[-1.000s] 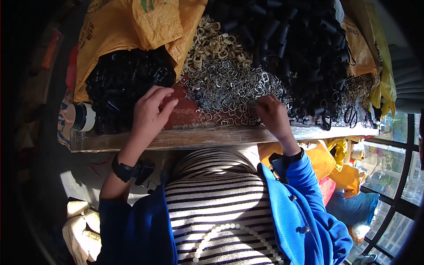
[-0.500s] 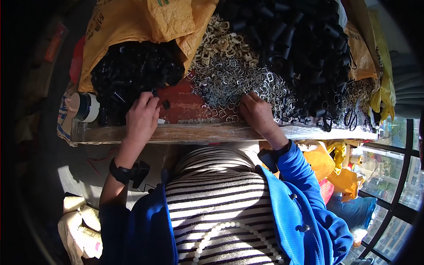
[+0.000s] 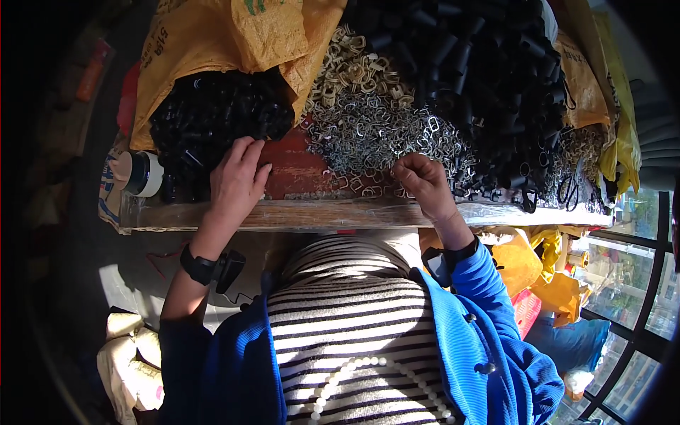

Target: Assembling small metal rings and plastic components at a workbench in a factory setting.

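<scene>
Both hands have shifted within the last half second. The left hand [image 3: 236, 180] has moved a little farther off, so its fingertips now meet the near right margin of the black pieces [image 3: 205, 117] that spill from the orange sack [image 3: 258, 42]. A small dark chip that lay beside those fingers a half second ago no longer shows. The right hand [image 3: 425, 185] has slid slightly right along the near side of the metal loops [image 3: 379, 131], with its thumb and forefinger drawn close together. For the work, this suggests that each hand is handling its own heap, and that the left one is between pieces or only just reaching one; that is a judgement.

The left thumb stands apart from the forefinger, but what lies under the curled fingers is hidden, so I cannot tell whether they hold anything. The right fingertips look pinched; whether a loop sits between them is too small to tell.

The black pieces lie far and left of the left hand, touching its fingertips. The metal loops lie left and far of the right hand, just beside it. Between the hands, bare red tabletop [image 3: 292, 168] shows.
</scene>
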### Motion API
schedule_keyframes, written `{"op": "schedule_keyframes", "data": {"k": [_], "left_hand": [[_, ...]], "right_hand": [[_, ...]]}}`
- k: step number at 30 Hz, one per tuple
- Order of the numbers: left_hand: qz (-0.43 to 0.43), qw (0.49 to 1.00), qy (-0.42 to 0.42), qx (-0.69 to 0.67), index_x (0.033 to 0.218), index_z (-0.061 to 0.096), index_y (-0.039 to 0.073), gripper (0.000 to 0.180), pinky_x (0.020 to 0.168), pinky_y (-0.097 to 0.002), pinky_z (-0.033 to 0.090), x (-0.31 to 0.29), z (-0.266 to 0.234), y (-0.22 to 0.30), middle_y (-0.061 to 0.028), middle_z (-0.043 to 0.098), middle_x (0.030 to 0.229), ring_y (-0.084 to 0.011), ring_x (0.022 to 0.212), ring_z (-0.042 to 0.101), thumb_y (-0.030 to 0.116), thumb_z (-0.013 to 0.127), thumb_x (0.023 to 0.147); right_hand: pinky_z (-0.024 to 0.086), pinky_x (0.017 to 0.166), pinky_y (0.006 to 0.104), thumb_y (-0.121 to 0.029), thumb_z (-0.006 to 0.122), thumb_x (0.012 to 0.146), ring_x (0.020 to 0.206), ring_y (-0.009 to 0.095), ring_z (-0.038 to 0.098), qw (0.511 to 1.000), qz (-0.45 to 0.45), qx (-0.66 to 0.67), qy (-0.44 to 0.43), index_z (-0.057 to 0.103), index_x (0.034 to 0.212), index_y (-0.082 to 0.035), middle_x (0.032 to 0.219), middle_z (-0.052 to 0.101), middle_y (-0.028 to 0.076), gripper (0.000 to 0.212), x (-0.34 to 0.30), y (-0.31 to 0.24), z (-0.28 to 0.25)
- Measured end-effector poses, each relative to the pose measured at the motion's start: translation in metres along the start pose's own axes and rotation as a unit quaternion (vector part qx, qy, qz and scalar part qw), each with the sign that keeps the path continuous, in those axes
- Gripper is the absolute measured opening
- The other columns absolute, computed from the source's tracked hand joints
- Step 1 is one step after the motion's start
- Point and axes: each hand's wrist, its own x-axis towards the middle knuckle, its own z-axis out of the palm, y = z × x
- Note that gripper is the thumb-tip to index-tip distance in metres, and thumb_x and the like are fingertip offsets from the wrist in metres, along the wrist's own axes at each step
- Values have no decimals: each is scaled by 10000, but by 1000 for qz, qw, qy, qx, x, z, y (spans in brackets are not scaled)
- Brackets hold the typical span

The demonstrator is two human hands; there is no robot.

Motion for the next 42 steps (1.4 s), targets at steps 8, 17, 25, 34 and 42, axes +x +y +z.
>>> {"op": "schedule_keyframes", "data": {"k": [8, 17, 25, 34, 42], "left_hand": [[-30, 998, -15, -62, 969, 513, 14, 270, 651, -335, 449, -9, -16, -22, -106, 487, 988, -289, 778, 538, 80, 551, 711], [-53, 991, -121, 5, 974, 514, 22, 289, 649, -344, 455, -20, -28, -13, -118, 448, 1052, -299, 803, 537, 51, 544, 688], [-11, 995, -94, 12, 1012, 512, 31, 317, 687, -333, 447, -33, -22, -16, -117, 430, 1103, -306, 834, 529, 1, 487, 698], [-49, 994, 11, -99, 1152, 414, 52, 467, 735, -267, 410, -35, -18, -16, -115, 405, 1157, -218, 900, 501, -63, 365, 702], [-258, 812, 41, -522, 999, 457, 6, 270, 663, -209, 431, -34, -21, -70, -110, 455, 1107, -153, 837, 514, -49, 398, 740]], "right_hand": [[280, 447, 164, -113, 509, 803, 499, 21, 344, 997, 26, 70, -16, 516, 794, -10, 590, 431, -49, 104, -11, 10, -19], [284, 456, 164, -94, 507, 799, 500, 26, 345, 999, 26, 24, -25, 513, 790, -13, 587, 426, -47, 82, -5, 10, -12], [287, 463, 163, -90, 508, 798, 511, 25, 341, 999, -8, -4, -44, 520, 779, -10, 607, 430, -48, 83, -8, 12, -6], [408, 577, 231, -76, 532, 737, 622, 97, 487, 998, -10, -50, -39, 554, 810, -9, 662, 546, 45, 102, -3, 9, 0], [420, 556, 261, -104, 523, 718, 591, 111, 498, 994, -81, -73, -13, 548, 765, -11, 625, 542, 49, 107, -7, 4, -7]]}}
